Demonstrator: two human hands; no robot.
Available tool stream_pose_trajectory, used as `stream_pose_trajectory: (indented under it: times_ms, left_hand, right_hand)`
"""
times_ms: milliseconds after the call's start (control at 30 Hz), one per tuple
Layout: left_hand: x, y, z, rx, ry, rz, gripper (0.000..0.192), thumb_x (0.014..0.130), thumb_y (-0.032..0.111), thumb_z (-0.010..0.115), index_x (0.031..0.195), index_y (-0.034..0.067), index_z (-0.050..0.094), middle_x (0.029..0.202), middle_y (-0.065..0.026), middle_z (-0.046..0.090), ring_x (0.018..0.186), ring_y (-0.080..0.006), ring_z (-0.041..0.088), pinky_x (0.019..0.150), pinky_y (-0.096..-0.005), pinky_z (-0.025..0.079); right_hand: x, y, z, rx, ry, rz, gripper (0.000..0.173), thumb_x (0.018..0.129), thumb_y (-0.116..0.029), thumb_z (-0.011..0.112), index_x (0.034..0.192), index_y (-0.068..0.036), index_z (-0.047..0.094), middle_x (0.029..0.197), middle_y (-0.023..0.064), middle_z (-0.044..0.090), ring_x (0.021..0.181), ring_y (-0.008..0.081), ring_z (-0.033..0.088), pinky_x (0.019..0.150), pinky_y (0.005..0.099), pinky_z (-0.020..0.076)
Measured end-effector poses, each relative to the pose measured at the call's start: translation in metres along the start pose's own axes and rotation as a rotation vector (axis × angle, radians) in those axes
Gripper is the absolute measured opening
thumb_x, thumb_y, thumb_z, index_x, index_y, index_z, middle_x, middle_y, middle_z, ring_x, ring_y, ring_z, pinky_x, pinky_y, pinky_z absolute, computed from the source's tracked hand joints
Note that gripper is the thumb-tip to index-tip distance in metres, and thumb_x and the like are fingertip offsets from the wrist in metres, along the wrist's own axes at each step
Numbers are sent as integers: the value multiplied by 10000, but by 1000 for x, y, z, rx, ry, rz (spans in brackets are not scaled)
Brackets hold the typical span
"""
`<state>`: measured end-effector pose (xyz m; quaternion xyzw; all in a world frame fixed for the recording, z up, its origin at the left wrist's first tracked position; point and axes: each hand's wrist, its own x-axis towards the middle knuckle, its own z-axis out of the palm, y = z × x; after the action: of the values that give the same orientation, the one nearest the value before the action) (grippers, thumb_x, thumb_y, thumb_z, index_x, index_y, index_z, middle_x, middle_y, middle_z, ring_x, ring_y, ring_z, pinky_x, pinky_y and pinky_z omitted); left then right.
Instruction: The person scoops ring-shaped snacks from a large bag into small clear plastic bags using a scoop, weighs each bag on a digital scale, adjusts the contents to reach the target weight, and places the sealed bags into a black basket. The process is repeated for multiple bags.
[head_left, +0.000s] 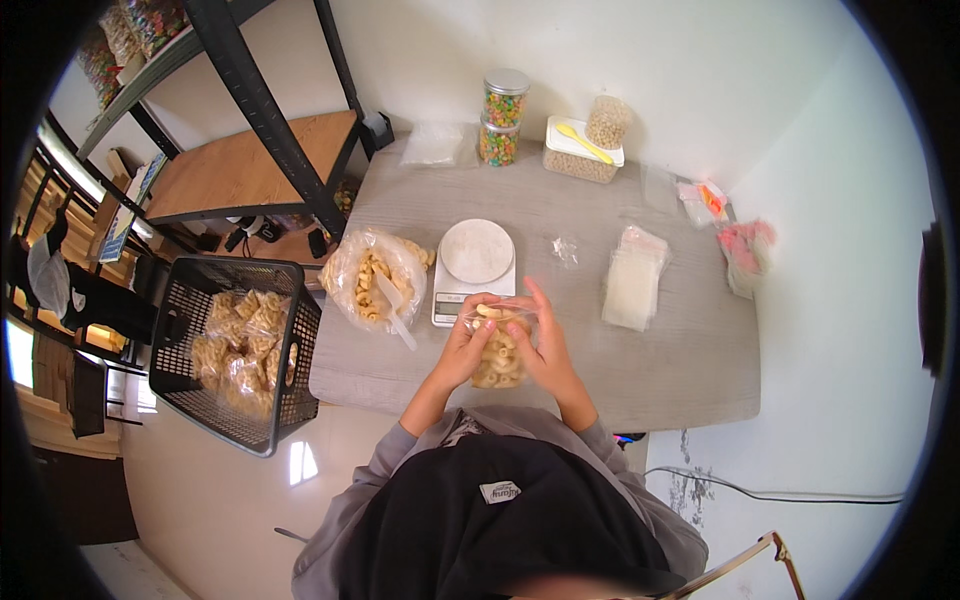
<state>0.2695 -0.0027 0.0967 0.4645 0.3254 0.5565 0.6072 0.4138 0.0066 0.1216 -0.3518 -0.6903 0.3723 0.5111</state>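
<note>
Between my two hands is a small clear plastic bag filled with ring-shaped puffed snacks. My left hand grips its left side near the top, thumb in front. On the right side, my right hand holds the bag with its thumb while the index finger points up. Just beyond the bag stands a white digital kitchen scale, its display partly behind my left hand. Left of the scale, a large open plastic bag of the same snacks has a white plastic scoop in it.
A black plastic basket holding several filled bags stands left of the table. A stack of flat clear bags lies at right, with a crumpled plastic piece nearer the scale. Jars of colourful candy and a lidded container line the wall.
</note>
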Motion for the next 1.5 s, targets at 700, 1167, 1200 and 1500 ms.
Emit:
stream_pose_trajectory:
  times_ms: [700, 1167, 1200, 1500]
  left_hand:
    - [13, -9, 15, 64, 3, -3, 217, 871, 81, 509, 1070, 48, 429, 982, -33, 506, 894, -78, 473, 775, -222, 395]
    - [19, -3, -1, 260, -64, -141, 109, 814, 61, 625, 906, 20, 583, 824, -5, 560, 717, -55, 509, 660, -211, 407]
    - [15, -6, 3, 156, -10, -174, 109, 812, 64, 629, 902, 21, 588, 813, 2, 564, 713, -51, 510, 654, -212, 409]
    - [14, -16, -46, 466, -213, -211, 247, 811, 92, 623, 1031, 24, 534, 928, -24, 583, 801, -71, 540, 727, -216, 428]
  right_hand:
    - [-12, -3, -14, 27, 37, 81, 540, 861, -63, 507, 1329, 26, 252, 1065, 135, 559, 999, 196, 529, 906, 324, 376]
    - [-16, 21, -14, 75, 216, 199, 393, 768, 13, 629, 1140, 28, 503, 746, 76, 653, 726, 99, 599, 702, 232, 462]
    - [-16, 23, -13, 45, 230, 179, 381, 762, 15, 633, 1124, 25, 515, 745, 79, 655, 721, 98, 601, 694, 232, 466]
    - [-7, 27, -19, 170, -48, 363, 327, 743, -6, 652, 1056, 1, 556, 731, 68, 656, 684, 94, 612, 635, 226, 471]
